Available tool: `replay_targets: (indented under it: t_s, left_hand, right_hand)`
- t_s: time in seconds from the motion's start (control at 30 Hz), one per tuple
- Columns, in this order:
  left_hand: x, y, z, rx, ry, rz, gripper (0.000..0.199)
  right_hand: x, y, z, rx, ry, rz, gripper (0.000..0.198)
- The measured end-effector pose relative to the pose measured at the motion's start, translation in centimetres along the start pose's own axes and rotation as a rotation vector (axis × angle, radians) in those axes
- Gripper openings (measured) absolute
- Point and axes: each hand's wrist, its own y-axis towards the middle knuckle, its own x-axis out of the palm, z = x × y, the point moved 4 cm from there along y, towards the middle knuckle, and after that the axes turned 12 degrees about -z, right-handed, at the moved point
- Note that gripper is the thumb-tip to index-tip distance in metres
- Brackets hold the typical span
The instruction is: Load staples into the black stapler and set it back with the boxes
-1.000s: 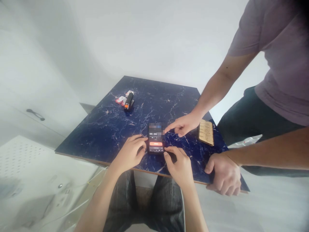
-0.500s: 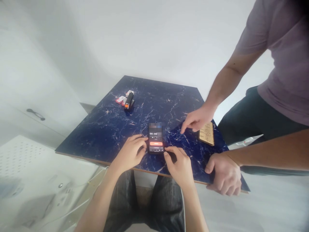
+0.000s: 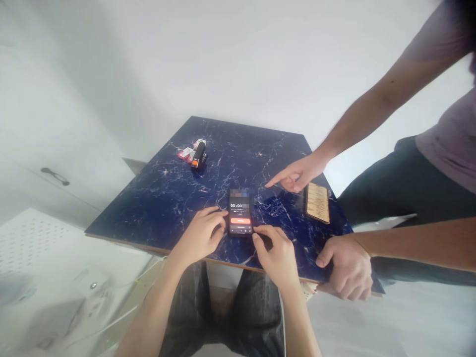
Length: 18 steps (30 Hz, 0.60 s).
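Note:
A dark smartphone [image 3: 240, 229] lies face up near the table's front edge, its lit screen showing "00:00" above an orange button. My left hand [image 3: 204, 231] is curled at the phone's left side, fingertips against its edge. On the other side, my right hand [image 3: 275, 250] has thumb and forefinger bent together at the phone's lower right edge. The undersides of both hands' fingers are partly hidden. Beyond the phone, a black stapler [image 3: 199, 154] with an orange mark rests by small red-and-white boxes [image 3: 185, 153].
The table [image 3: 156, 193] has a blue marbled top. At the right stands another person, one hand [image 3: 297, 174] pointing over the table, the other hand [image 3: 347, 267] gripping the front right edge. A flat yellowish item with dark markings [image 3: 318, 203] lies near the right edge.
The other person's pointing hand has moved left and away from me, its forefinger now stretched out further toward the phone. That person's body has shifted right. My hands and the phone have stayed put.

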Motion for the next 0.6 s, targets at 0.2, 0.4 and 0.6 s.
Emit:
replay_targets:
  t_s: [0.2,0.4,0.6]
  left_hand:
    - [-0.1,0.0,-0.1,-0.005,-0.012,-0.001,0.014]
    - [0.1,0.0,-0.5,-0.02,-0.03,-0.001,0.014]
    - [-0.1,0.0,-0.6,-0.012,-0.055,0.024,0.015]
  right_hand:
    - [0.0,0.0,0.1,0.001,0.006,-0.011,0.016]
    - [0.5,0.7,-0.1,-0.01,-0.016,-0.051,0.025]
    - [0.5,1.2,-0.7,-0.059,-0.052,-0.076,0.029]
